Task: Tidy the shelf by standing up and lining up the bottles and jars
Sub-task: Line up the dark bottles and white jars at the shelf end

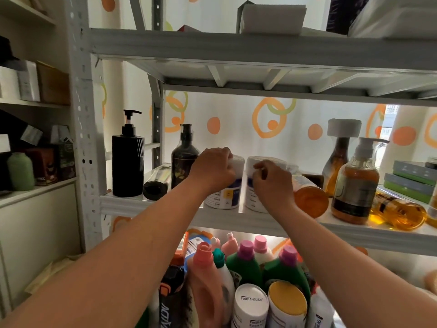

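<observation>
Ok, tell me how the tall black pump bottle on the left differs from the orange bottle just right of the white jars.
The black pump bottle stands upright; the orange bottle lies on its side, base toward the camera. The black one is opaque and matte; the orange one is translucent and shows amber liquid. The black one's pump head is in plain view; the orange one's top is hidden behind the right hand. Both sit on the same middle shelf, and neither is being held.
</observation>
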Demonstrator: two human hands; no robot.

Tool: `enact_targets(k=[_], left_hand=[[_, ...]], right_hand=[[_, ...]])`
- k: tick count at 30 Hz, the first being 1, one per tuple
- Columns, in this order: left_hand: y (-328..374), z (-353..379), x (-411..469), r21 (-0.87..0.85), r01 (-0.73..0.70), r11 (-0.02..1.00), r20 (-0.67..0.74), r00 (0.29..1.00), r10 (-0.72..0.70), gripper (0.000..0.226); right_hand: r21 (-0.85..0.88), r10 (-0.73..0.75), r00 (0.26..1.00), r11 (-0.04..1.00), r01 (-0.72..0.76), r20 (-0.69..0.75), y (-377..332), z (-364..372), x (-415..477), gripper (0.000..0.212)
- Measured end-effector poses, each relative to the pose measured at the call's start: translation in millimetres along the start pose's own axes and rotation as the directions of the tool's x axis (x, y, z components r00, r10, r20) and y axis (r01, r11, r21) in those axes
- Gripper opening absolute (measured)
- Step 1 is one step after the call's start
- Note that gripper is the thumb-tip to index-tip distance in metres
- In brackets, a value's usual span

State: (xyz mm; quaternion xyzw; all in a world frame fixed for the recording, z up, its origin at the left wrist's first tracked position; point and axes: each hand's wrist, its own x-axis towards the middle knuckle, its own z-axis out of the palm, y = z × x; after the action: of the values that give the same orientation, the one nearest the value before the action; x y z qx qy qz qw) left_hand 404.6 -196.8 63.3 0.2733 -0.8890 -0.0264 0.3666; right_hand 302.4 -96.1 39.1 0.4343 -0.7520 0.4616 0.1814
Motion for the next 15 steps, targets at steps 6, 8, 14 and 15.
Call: enact_targets(k=[6,8,14,15], left_hand=[[5.6,14.2,5.2,0.082,-0.022,0.996,-0.133,0.991,0.032,0.035],[5.7,21.9,8.4,0.188,-0.096,0.977,-0.094,0.989,0.116,0.031],[3.5,25.2,8.0,0.192,-0.194,0.962,-0.14,0.965,0.222,0.026],[2.8,25.9,7.1,0.166,-0.197,0.966,-0.149,0.964,0.222,0.025]], right_hand=[[-0.277,-0.131,0.991,0.954,0.116,-0.038,26.4,-19.4,21.3,0.043],[-0.296,-0.145,0.983,0.94,0.172,0.111,30.7,-18.5,25.2,0.05],[-0.202,-0.117,0.97,0.966,0.161,0.213,28.7,-22.8,28.6,0.043],[-0.19,-0.101,0.969,0.971,0.145,0.224,28.4,-24.0,29.3,0.043]])
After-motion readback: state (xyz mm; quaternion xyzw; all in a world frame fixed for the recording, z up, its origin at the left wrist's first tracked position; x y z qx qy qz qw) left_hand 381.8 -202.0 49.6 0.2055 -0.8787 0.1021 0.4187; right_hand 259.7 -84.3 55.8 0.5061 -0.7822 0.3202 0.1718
